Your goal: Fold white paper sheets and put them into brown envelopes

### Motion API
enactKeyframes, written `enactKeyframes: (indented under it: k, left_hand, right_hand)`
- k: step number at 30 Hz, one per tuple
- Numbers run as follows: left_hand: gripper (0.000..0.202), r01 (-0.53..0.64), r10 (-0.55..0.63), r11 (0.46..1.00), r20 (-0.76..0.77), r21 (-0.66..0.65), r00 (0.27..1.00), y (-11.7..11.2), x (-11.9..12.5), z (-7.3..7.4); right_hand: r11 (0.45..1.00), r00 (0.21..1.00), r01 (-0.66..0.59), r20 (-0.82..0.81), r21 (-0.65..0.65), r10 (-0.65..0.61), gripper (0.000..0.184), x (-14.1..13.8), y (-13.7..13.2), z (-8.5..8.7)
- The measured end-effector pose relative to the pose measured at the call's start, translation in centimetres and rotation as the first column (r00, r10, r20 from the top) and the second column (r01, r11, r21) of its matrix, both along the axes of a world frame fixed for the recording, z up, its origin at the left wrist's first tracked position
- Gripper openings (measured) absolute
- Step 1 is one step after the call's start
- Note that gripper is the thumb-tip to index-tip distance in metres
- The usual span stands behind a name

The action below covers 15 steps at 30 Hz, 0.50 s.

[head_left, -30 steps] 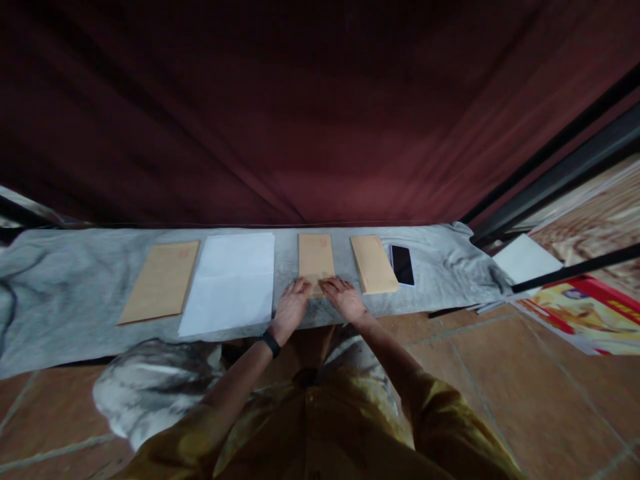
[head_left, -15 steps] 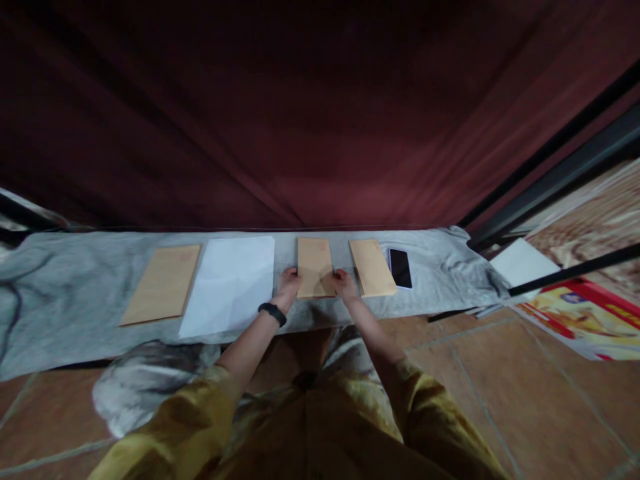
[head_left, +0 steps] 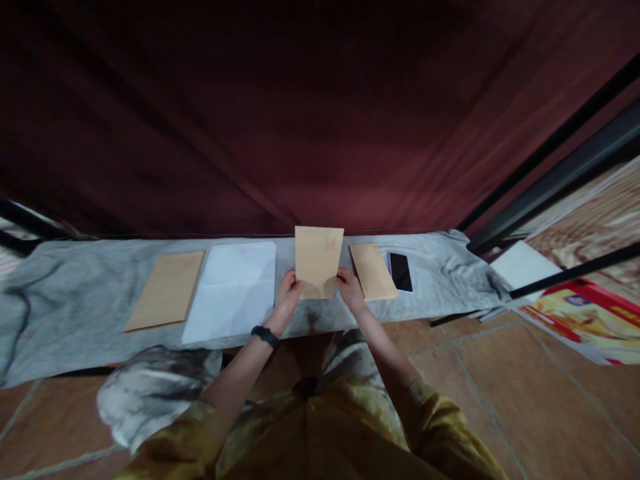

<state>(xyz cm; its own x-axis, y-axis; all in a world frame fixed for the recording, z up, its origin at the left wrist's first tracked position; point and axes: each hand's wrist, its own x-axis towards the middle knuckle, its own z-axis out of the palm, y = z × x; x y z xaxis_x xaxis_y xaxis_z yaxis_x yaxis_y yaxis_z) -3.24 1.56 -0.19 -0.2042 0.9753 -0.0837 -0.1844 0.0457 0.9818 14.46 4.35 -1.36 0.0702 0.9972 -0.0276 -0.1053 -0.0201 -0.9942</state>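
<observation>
fingers [head_left: 289, 278] at the envelope's [head_left: 318, 263] sides, forearms [head_left: 381, 343] angled inward

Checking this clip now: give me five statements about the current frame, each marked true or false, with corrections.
1. The left hand and right hand hold the middle envelope by its sides. True.
2. The phone lies left of the white paper. False: it lies to the right, beyond the right envelope.
3. The white paper lies between the left envelope and the middle envelope. True.
4. The dark wristband is on the right wrist. False: it is on the left wrist.
5. Reddish print shows near the middle envelope's upper right corner. True.
</observation>
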Motion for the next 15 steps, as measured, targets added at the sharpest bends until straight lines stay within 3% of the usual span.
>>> enactKeyframes:
  k: [5,9,15]
  left_hand:
    - [0.03,0.04,-0.041,0.999,0.024,0.02,0.999,-0.7,0.1,-1.1]
    - [0.034,0.043,-0.043,0.999,-0.003,0.026,0.999,-0.8,0.0,-1.5]
    - [0.029,0.019,-0.028,0.997,-0.118,-0.081,0.993,-0.3,0.0,-1.7]
  right_hand:
    - [1.0,0.999,-0.009,0.032,0.008,0.009,0.014,-0.2,-1.2,-1.4]
    - [1.0,0.999,-0.015,0.036,0.014,0.014,0.017,-0.2,-1.3,-1.6]
    - [0.999,0.998,0.027,0.05,-0.027,-0.025,0.006,-0.1,-1.0,-1.8]
